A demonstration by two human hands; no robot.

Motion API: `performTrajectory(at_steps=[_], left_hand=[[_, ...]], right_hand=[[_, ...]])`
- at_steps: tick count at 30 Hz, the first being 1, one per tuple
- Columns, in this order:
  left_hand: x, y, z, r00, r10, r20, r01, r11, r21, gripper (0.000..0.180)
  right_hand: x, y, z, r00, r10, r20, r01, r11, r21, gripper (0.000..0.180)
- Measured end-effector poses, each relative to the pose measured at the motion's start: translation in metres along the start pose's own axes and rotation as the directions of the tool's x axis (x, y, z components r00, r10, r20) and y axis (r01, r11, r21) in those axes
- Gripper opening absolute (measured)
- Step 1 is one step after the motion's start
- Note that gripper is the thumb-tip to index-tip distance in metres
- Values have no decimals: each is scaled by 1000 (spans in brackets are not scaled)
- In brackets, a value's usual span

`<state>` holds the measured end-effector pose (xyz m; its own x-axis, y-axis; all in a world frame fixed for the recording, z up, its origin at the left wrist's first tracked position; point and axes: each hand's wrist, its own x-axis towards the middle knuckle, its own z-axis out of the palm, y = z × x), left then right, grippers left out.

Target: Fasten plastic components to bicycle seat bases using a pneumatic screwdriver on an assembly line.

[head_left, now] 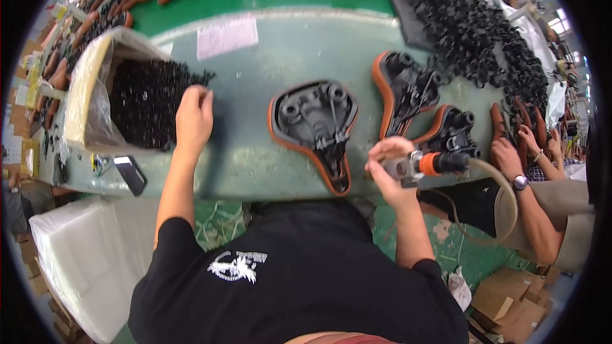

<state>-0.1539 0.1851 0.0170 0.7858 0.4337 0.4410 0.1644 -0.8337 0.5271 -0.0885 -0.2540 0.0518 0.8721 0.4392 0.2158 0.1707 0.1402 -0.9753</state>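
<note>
My left hand (194,118) is at the right edge of a plastic-lined box (80,108) heaped with small black parts (143,105). Its fingers are pinched together; whatever they hold is hidden. My right hand (392,165) grips an air tool (443,163) with a metal head, an orange ring and a black end, and a clear hose (510,204) loops down from it. Between my hands a bicycle saddle (312,130) lies upside down, brown-edged, its black underside and springs showing. Two more upturned saddles, one farther back (408,89) and one nearer (449,130), lie right of it.
A phone (131,175) lies by the box near the table's front edge. A paper sheet (227,38) is at the back. Black parts (478,32) are piled at far right. Co-workers' hands (507,159) work beside saddles on the right. A plastic-wrapped white block (83,261) stands lower left.
</note>
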Motion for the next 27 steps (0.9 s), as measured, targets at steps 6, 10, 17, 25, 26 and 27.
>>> performTrajectory(at_steps=[6,10,17,25,26,27], left_hand=[[-9,-2,18,961,-268,63,274,953,-127,16],[-16,4,15,958,-286,10,278,922,-268,13],[-42,96,0,772,-205,602,609,-36,-793,28],[-80,162,25,801,197,565,578,-501,-644,23],[-80,159,27,802,191,566,575,-502,-646,23],[-79,156,30,831,206,517,552,-425,-717,22]], right_hand=[[8,10,-10,989,-113,91,101,986,133,32],[29,-27,-5,974,-193,122,154,948,278,31],[76,-89,43,870,-454,194,310,808,501,36],[88,-90,69,799,-545,253,342,759,555,42],[88,-89,68,804,-536,257,343,771,537,40],[87,-88,66,812,-526,253,349,785,513,38]])
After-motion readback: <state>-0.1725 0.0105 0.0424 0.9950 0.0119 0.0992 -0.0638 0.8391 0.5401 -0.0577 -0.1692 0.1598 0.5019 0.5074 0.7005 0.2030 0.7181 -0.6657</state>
